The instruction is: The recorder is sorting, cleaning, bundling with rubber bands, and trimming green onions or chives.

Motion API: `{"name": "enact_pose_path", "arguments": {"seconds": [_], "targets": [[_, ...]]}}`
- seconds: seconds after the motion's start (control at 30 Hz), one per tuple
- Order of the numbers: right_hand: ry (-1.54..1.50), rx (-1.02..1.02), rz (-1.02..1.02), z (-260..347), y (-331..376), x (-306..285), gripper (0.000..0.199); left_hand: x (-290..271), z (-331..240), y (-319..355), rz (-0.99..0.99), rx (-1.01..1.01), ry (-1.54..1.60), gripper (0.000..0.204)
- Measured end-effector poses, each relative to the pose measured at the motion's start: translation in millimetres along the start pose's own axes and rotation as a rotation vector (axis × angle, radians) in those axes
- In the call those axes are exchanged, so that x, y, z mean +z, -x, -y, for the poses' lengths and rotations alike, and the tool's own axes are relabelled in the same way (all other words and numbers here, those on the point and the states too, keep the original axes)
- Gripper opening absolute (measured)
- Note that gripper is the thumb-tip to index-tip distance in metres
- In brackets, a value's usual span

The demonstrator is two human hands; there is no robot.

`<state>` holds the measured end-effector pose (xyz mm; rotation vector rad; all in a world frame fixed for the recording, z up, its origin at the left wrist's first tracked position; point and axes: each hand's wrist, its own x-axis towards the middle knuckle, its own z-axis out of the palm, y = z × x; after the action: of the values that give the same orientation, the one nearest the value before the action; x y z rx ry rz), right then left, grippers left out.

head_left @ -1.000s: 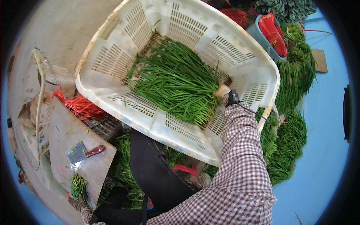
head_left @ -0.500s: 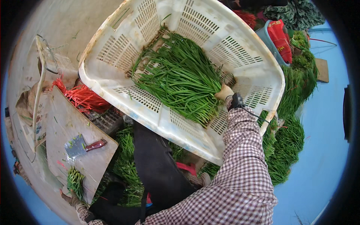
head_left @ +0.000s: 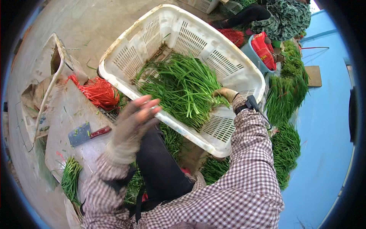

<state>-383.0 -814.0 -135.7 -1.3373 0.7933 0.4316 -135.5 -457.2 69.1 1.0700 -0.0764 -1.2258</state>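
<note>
A large white slatted basket (head_left: pixel 133 32) stands in front of me with a loose heap of garlic chives (head_left: pixel 183 82) in it. Inside its right end, my right hand (head_left: pixel 225 94) is closed round the stem ends of some chives, whose leaves fan out to the left. My left hand (head_left: pixel 135 124), gloved with bare fingertips and smeared by motion, is raised over the basket's near left rim; its fingers are stretched out with nothing in them. To its left, a cleaver (head_left: pixel 80 134) with a red-brown handle lies on a cutting board (head_left: pixel 63 110). A small bunch of chives (head_left: pixel 71 175) rests on the board's near edge.
Red ties (head_left: pixel 100 93) lie in a pile between board and basket. A white container (head_left: pixel 47 76) with a wire handle stands at far left. More chives (head_left: pixel 286 149) are heaped along the blue wall (head_left: pixel 328 126). Beyond the basket are a blue tub (head_left: pixel 253 51) and another person's leg (head_left: pixel 248 19).
My left hand has come up from beside the small bunch at the lower left to the basket's rim. The chives by my right hand look raised and more spread. The whole view has shifted.
</note>
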Motion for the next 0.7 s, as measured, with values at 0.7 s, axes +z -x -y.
{"name": "enact_pose_path", "arguments": {"seconds": [0.7], "targets": [[-0.261, -0.026, -0.242, 13.1, 162.8, 116.8, 0.032, 116.6, 212.1, -80.3, 0.084, -0.458, 0.094, 0.063]]}}
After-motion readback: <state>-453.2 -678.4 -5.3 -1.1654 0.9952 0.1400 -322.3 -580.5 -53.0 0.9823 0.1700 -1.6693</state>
